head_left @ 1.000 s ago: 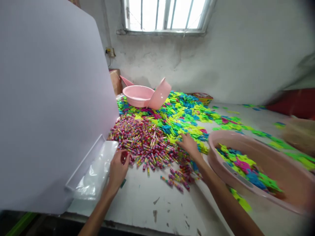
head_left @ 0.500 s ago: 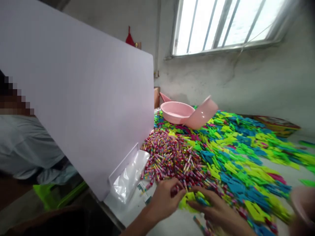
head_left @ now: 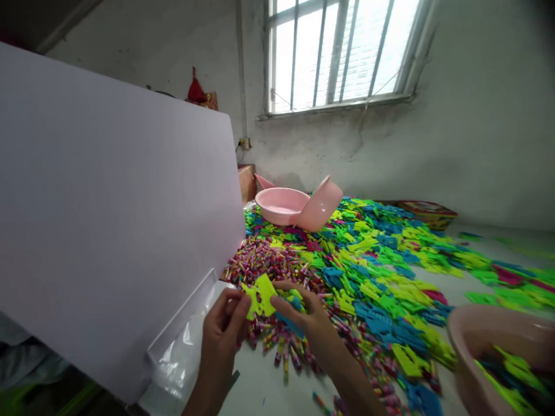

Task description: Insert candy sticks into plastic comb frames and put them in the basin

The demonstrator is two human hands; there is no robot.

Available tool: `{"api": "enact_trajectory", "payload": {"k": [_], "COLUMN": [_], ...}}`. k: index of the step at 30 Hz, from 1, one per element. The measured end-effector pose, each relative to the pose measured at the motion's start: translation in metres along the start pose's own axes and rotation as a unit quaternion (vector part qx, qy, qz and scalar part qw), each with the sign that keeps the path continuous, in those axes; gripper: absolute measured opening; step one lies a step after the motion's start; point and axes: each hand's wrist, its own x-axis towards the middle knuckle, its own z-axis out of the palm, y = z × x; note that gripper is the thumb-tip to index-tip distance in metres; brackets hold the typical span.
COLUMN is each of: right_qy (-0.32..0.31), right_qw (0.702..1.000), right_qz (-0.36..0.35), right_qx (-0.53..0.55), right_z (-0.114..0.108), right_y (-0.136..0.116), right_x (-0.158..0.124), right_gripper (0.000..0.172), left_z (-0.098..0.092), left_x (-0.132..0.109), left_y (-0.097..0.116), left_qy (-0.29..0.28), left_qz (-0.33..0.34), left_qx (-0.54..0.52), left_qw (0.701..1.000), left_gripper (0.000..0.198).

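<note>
A flat yellow plastic piece [head_left: 263, 293] with cut-out holes is held up between my two hands, in front of the pile of short multicoloured sticks [head_left: 271, 260]. My left hand [head_left: 223, 326] pinches its left edge between thumb and fingers. On its right edge, the thumb of my right hand [head_left: 311, 320] presses against the fingers. Blue and green plastic pieces [head_left: 291, 318] are also gripped in my right hand, partly hidden by its fingers. Whether a small stick sits in my left fingers, I cannot make out.
A white upright panel [head_left: 130, 219] stands at the left, beside a clear plastic bag [head_left: 184, 352]. Yellow, green, blue and pink flat pieces [head_left: 390, 248] spread over the right. Pink basins [head_left: 281, 199] rest at the back; another pink basin [head_left: 459, 341] with pieces stands at right front.
Both hands have risen from low over the table and lifted the yellow piece into clearer view. The camera has turned right, showing more of the pink basin at right front.
</note>
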Motion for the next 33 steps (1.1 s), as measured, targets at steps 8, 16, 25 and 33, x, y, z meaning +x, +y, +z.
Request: {"api": "enact_trajectory", "payload": {"k": [8, 16, 25, 33], "right_qy": [0.022, 0.016, -0.034, 0.148], "right_qw": [0.998, 0.999, 0.999, 0.989], "right_qz": [0.006, -0.016, -0.021, 0.004], "right_qx": [0.063, -0.045, -0.035, 0.007], "right_z": [0.001, -0.021, -0.025, -0.007], "right_y": [-0.002, -0.018, -0.032, -0.019], "right_x": [-0.011, -0.015, -0.018, -0.02], "right_gripper": [0.035, 0.025, 0.028, 0.037], "left_z": [0.037, 0.031, 0.017, 0.044], "left_x": [-0.012, -0.012, -0.003, -0.019], "left_y": [0.009, 0.017, 0.039, 0.023], "left_qy": [0.033, 0.01, -0.046, -0.061], "left_qz": [-0.051, 0.015, 0.014, -0.075], "left_qx": [-0.069, 0.091, 0.12, 0.077], "left_qw": [0.996, 0.996, 0.992, 0.992], "left_gripper": [0.035, 0.04, 0.033, 0.038]}}
